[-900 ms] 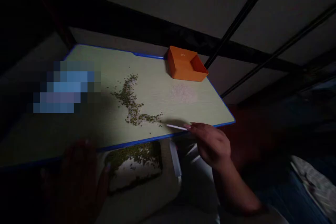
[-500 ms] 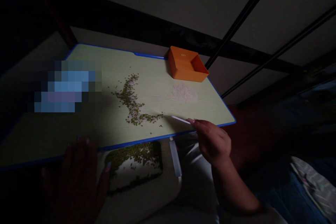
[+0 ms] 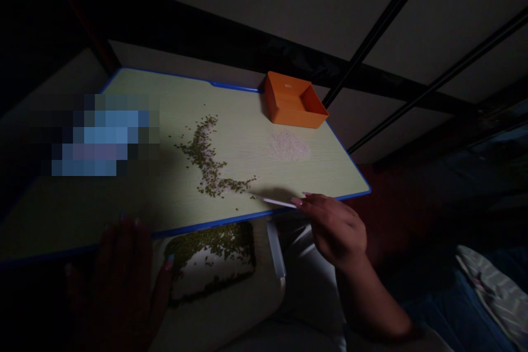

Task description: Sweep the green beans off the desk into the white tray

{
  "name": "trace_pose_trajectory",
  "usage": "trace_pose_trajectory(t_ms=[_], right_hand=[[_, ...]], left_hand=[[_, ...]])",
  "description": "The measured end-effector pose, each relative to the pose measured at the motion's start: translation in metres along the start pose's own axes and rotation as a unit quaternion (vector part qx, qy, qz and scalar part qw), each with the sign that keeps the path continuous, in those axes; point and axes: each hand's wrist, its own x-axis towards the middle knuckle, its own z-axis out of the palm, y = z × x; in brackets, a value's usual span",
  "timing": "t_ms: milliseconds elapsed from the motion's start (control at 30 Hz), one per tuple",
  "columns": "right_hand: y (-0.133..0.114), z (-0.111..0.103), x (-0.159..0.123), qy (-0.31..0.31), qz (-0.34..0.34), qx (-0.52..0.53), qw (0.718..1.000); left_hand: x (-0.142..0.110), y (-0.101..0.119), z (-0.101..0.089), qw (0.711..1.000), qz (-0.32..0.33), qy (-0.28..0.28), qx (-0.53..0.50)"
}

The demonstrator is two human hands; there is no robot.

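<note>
My right hand [image 3: 336, 231] pinches a thin white stick [image 3: 279, 203] over the near edge of the table. The stick's tip points left, close to the end of a curved trail of small green beans [image 3: 208, 168] mixed with pale grains. At lower left, in deep shadow, my left hand [image 3: 124, 275] has its fingers spread and holds nothing. Its thumb lies beside a pale plastic tub [image 3: 268, 286], below the table edge, with more green beans [image 3: 210, 236] inside. A separate heap of whitish, rice-like grains [image 3: 289, 144] lies on the table's right part.
An orange open box [image 3: 299, 113] stands at the far right of the pale table [image 3: 157, 99], which has a blue rim. A blurred-out bluish object [image 3: 107, 135] is on the left. Panels [image 3: 247, 60] rise behind the table, and striped cloth [image 3: 495, 280] lies at lower right.
My right hand has moved slightly down, and the stick's tip has shifted down and left toward the stray beans. My left hand has stayed put.
</note>
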Motion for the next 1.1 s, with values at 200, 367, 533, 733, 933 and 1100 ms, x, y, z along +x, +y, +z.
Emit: trace_pose_trajectory(t_ms=[200,367,533,733,933,1100], right_hand=[[0.004,-0.001,-0.002,0.066,0.066,0.001,0.996],[0.022,0.002,0.003,0.140,0.220,0.029,0.965],[0.023,0.008,0.012,0.113,0.314,0.107,0.937],[0.015,0.018,0.015,0.105,0.316,0.131,0.934],[0.012,0.029,0.017,0.102,0.314,0.140,0.933],[0.009,0.035,0.021,0.098,0.306,0.158,0.934]], left_hand=[[0.000,-0.002,0.000,1.000,-0.009,-0.005,-0.006],[-0.002,-0.001,0.001,1.000,-0.006,-0.003,0.002],[-0.001,-0.001,0.003,0.999,0.010,-0.010,0.032],[0.001,0.001,0.000,1.000,0.003,-0.009,0.027],[0.001,0.005,-0.001,1.000,-0.004,0.002,0.025],[0.001,0.006,-0.003,1.000,-0.004,-0.002,0.015]])
